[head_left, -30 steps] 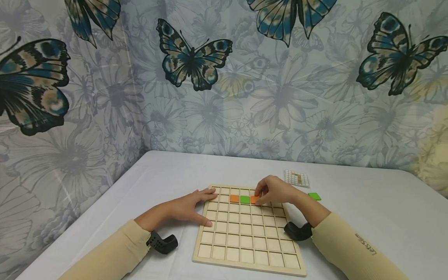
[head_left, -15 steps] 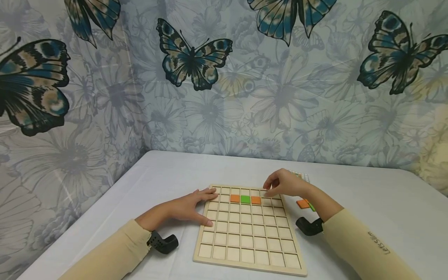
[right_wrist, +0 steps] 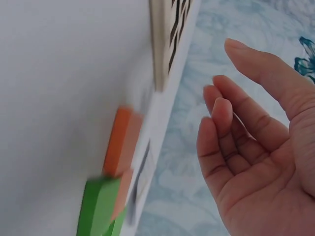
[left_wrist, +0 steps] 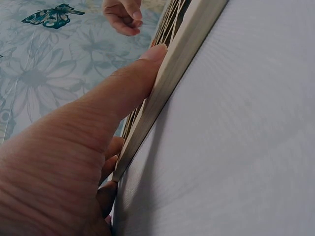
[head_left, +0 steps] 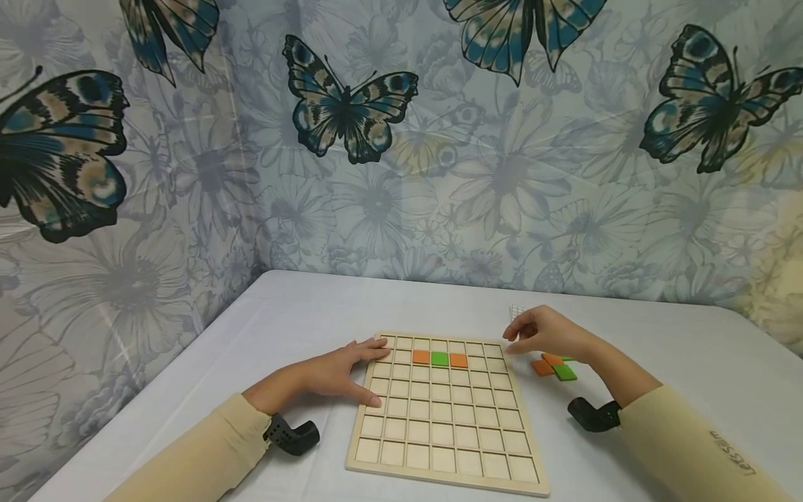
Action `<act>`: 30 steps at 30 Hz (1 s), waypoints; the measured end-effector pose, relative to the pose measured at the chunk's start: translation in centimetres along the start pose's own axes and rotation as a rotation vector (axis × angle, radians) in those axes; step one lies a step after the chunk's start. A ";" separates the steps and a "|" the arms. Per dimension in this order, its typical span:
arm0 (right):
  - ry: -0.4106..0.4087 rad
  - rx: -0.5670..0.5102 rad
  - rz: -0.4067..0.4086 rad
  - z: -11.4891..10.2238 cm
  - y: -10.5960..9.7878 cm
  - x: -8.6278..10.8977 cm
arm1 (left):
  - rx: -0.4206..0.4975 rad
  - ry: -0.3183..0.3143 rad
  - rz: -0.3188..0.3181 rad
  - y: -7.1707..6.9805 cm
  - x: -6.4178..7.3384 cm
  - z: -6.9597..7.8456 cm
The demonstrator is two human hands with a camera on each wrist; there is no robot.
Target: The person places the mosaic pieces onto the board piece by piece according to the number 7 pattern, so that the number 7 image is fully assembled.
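A wooden grid board (head_left: 442,434) lies flat on the white table. In its second row from the back sit an orange tile (head_left: 421,357), a green tile (head_left: 440,358) and another orange tile (head_left: 459,360), side by side. My left hand (head_left: 335,369) rests on the board's left edge with its fingers spread; in the left wrist view its thumb touches the rim. Off the board's back right corner, my right hand (head_left: 548,332) hovers with loosely bent fingers, holding nothing in the right wrist view. Beside it lie loose tiles, including an orange one (head_left: 542,368) and a green one (head_left: 565,372).
Behind my right hand a small gridded card (head_left: 516,312) lies on the table (head_left: 301,300), mostly hidden. A butterfly-print cloth (head_left: 376,209) hangs along the back and left sides.
My right hand has left the orange tile in the board and moved right, past the board's edge. More of the loose tiles now show. The left hand has stayed put.
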State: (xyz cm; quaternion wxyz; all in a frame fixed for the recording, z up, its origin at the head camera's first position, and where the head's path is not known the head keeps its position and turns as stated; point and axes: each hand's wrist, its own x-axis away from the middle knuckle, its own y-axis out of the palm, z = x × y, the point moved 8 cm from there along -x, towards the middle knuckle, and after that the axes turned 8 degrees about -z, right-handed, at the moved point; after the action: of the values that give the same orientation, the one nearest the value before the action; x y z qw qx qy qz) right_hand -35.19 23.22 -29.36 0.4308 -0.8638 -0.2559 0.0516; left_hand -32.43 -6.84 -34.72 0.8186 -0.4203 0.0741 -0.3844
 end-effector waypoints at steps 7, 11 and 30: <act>0.053 0.014 0.007 1.2 -0.6 2.0 | -0.010 -0.003 0.001 0.0 0.0 0.1; 0.070 0.009 0.003 1.9 -1.0 3.0 | -0.008 -0.006 -0.002 0.0 -0.1 0.0; 0.025 -0.022 -0.010 3.3 -0.9 6.2 | -0.010 0.002 0.004 -0.1 0.0 0.2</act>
State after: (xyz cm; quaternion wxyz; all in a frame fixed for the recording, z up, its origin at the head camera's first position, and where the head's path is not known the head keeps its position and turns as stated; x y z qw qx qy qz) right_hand -31.18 29.04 -29.92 0.4249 -0.8677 -0.2554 0.0357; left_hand -32.42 -6.76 -34.56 0.8170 -0.4240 0.0777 -0.3830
